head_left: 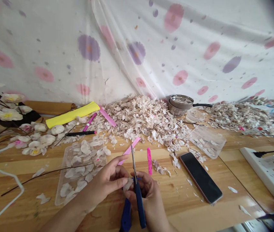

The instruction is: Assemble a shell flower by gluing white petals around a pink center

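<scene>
right now, two hands at the bottom centre of the frame, scissors and a pale petal between them.
the right hand (148,193) is closed around the blue-handled scissors (137,190), blades together and pointing up; the left hand (110,180) pinches a small pale petal (127,184) just beside the blades. a pink strip (130,149) shows above the fingers, a clear tray (65,190) of petals lower left, a dark phone (201,176) to the right.

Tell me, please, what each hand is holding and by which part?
The right hand grips blue-handled scissors by the handles; the left hand pinches a small pale petal piece by its edge.
</scene>
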{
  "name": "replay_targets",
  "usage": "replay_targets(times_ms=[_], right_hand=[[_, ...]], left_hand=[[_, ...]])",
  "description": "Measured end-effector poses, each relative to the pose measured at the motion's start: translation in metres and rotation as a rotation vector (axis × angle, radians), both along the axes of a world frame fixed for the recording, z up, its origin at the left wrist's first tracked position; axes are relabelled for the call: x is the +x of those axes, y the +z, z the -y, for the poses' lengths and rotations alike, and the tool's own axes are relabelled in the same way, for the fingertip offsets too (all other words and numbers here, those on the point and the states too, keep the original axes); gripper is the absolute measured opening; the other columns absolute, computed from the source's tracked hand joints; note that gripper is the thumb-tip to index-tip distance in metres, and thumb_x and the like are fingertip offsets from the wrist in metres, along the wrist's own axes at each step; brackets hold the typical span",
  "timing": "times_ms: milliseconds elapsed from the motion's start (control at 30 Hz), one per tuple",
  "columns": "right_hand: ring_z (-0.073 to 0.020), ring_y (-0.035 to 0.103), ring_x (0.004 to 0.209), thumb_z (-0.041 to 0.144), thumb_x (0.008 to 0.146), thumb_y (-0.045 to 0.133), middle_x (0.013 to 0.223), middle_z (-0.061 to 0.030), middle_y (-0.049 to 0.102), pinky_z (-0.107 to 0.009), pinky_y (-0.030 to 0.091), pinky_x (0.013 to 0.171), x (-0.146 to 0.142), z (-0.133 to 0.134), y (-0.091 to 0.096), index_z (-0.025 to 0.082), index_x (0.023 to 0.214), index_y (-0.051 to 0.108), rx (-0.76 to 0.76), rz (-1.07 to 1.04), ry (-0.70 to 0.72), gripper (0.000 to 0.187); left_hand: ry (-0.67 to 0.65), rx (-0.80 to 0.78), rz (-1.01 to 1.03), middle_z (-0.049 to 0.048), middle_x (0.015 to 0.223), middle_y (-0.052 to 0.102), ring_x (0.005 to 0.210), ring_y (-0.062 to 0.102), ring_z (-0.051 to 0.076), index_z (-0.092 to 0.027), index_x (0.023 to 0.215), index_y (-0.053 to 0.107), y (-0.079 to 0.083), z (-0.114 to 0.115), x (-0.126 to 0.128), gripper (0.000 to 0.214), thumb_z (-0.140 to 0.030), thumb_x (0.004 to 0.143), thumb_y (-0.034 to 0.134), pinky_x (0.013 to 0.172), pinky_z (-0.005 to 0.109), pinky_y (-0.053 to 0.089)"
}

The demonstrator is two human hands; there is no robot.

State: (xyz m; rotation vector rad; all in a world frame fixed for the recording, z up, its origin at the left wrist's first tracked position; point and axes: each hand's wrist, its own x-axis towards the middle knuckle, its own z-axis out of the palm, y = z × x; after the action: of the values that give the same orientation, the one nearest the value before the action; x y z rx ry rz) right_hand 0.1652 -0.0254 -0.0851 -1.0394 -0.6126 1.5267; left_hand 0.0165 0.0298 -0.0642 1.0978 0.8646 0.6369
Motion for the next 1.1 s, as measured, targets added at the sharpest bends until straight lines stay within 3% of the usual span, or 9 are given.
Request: replay_targets(times_ms=[100, 267, 400, 500, 800, 1100], right_hand=[[-0.0062, 0.052, 0.048, 0.029, 0.05, 0.089, 0.062, 0.0031, 0.066, -0.014, 0.036, 0.04, 0.004, 0.002, -0.001, 0.018, 0.089, 0.059, 0.032, 0.013, -0.004, 0.05], [-0.0022, 0.038, 0.032, 0.036, 0.055, 0.087, 0.052, 0.0056, 0.064, -0.013, 0.027, 0.033, 0.024, 0.001, 0.004, 0.018, 0.091, 0.056, 0.059, 0.009, 0.021, 0.051], [-0.0024, 0.042, 0.035, 0.024, 0.048, 0.09, 0.062, 0.0009, 0.07, -0.012, 0.027, 0.033, 0.027, -0.002, 0.011, 0.018, 0.089, 0.055, -0.001, 0.042, 0.033, 0.054], [-0.0027, 0.044, 0.038, 0.015, 0.046, 0.089, 0.059, 0.0029, 0.068, -0.011, 0.029, 0.034, 0.021, -0.002, 0.014, 0.017, 0.085, 0.056, -0.024, 0.027, 0.054, 0.052], [-0.003, 0.042, 0.037, 0.026, 0.047, 0.09, 0.057, 0.0071, 0.063, -0.013, 0.032, 0.035, 0.01, -0.001, 0.012, 0.019, 0.095, 0.053, -0.031, 0.007, -0.084, 0.061], [-0.0034, 0.032, 0.037, 0.055, 0.061, 0.079, 0.053, 0.0076, 0.052, -0.017, 0.025, 0.038, 0.029, 0.015, -0.009, 0.019, 0.093, 0.053, 0.12, 0.146, 0.072, 0.054]], left_hand=[[0.015, 0.018, 0.042, -0.0019, 0.081, 0.058, 0.075, 0.056, 0.015, -0.024, 0.134, 0.037, 0.0, -0.002, -0.001, 0.058, -0.033, 0.083, 0.064, 0.073, 0.033, 0.04], [-0.083, 0.083, 0.037, -0.0029, 0.083, 0.056, 0.066, 0.053, 0.013, -0.028, 0.139, 0.032, 0.003, 0.0, -0.004, 0.058, -0.034, 0.087, 0.059, 0.065, 0.032, 0.038], [-0.175, 0.116, -0.027, -0.0012, 0.086, 0.059, 0.078, 0.055, 0.016, -0.028, 0.139, 0.032, 0.0, 0.005, -0.003, 0.066, -0.029, 0.082, 0.066, 0.071, 0.033, 0.038], [-0.18, 0.116, -0.024, -0.0023, 0.085, 0.059, 0.082, 0.056, 0.016, -0.03, 0.137, 0.034, -0.003, 0.006, -0.002, 0.068, -0.023, 0.079, 0.069, 0.076, 0.034, 0.038], [-0.084, 0.087, 0.036, -0.0023, 0.085, 0.059, 0.079, 0.054, 0.015, -0.028, 0.137, 0.036, -0.001, 0.005, 0.0, 0.07, -0.029, 0.077, 0.072, 0.073, 0.032, 0.037], [0.159, 0.002, 0.162, -0.0024, 0.081, 0.058, 0.071, 0.056, 0.013, -0.026, 0.132, 0.043, 0.01, 0.006, 0.004, 0.061, -0.023, 0.077, 0.069, 0.071, 0.03, 0.042]])
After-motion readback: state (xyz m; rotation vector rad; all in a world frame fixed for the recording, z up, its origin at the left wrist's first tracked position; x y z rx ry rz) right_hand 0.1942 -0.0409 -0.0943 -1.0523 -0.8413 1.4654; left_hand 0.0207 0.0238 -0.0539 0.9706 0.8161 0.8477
